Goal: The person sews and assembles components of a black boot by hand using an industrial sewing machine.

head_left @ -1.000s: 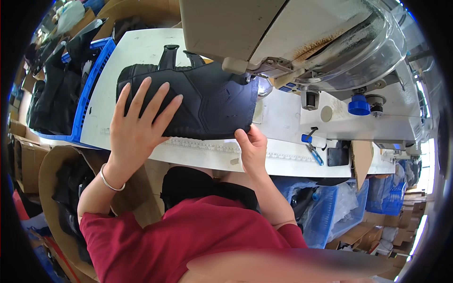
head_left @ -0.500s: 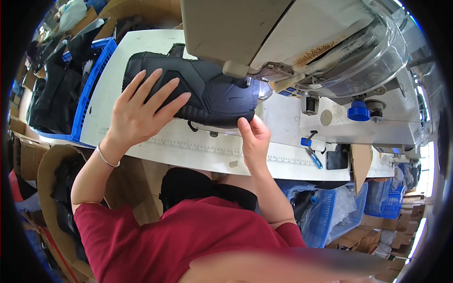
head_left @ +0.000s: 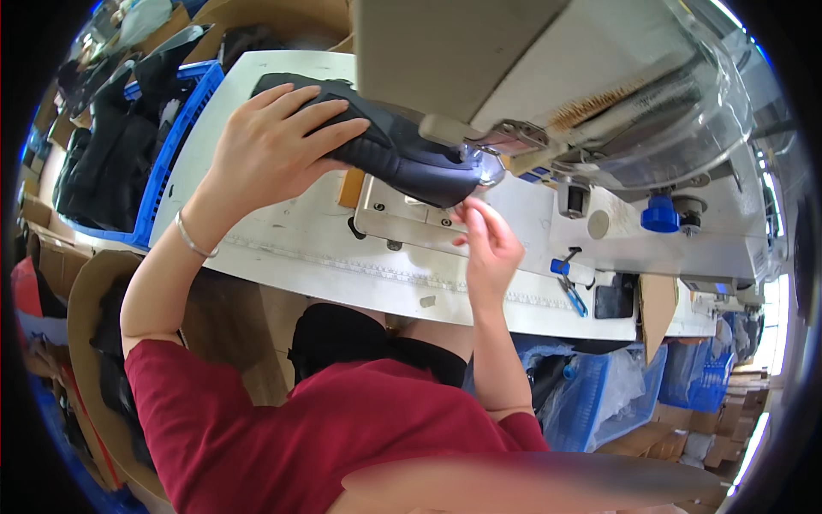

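A black padded piece (head_left: 385,152), resembling a boot upper, lies tilted on the sewing machine's bed, its right end under the lit needle area (head_left: 485,164). Over its left part, my left hand (head_left: 274,141) is spread with the fingers across the top, gripping it; the thumb is hidden. At the piece's near right corner, my right hand (head_left: 492,240) has thumb and forefinger pinched together at the edge. The fingertips partly hide what they pinch. The sewing machine head (head_left: 454,51) overhangs the piece and covers some of its far side.
A blue crate (head_left: 175,154) of black pieces stands at the left. Blue-handled snips (head_left: 572,295) and a dark flat object (head_left: 614,297) lie on the white table (head_left: 300,244), right of my right hand. Below the table are an open carton (head_left: 86,325) and a blue basket (head_left: 591,398).
The padded piece has shifted right and turned, its near edge now tilted up, baring a metal plate on the table. Both hands moved right with it; my right hand's fingers have shifted at the corner.
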### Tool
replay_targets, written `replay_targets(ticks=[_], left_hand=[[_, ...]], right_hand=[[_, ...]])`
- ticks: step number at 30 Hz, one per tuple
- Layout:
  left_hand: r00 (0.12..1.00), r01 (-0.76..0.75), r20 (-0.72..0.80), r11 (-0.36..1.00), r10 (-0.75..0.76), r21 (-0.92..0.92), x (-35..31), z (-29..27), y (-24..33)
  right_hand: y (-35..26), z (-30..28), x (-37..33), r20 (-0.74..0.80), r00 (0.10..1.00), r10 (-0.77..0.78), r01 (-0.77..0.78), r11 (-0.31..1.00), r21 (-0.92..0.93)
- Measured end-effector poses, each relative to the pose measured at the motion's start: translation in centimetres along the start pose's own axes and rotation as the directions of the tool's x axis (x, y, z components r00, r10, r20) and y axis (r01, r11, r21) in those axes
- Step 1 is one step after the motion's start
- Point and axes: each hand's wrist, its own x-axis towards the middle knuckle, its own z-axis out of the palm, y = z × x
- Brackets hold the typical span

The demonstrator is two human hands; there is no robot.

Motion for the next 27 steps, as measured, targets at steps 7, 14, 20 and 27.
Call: replay_targets(ticks=[7,14,20,27], left_hand=[[1.000,-0.005,0.028,0.999,0.006,-0.048,0.1,0.2,-1.6],[0.995,-0.097,0.037,0.990,0.094,0.102,0.7,1.3,-1.3],[0.998,0.018,-0.058,0.970,-0.004,0.242,-3.2,1.1,-0.8],[0.688,0.719,-0.217,0.692,-0.693,0.071,-15.8,-7.4,-1.9]], right_hand=[[3.7,-3.4,-0.8,-0.059,0.992,0.115,-0.125,0.972,-0.201],[8.0,-6.3,2.1,-0.115,0.959,-0.258,0.159,0.829,-0.537],[8.8,-5.2,2.4,0.021,0.985,-0.170,0.157,0.844,-0.513],[7.9,-5.6,1.7,-0.055,0.997,-0.058,0.029,0.902,-0.430]])
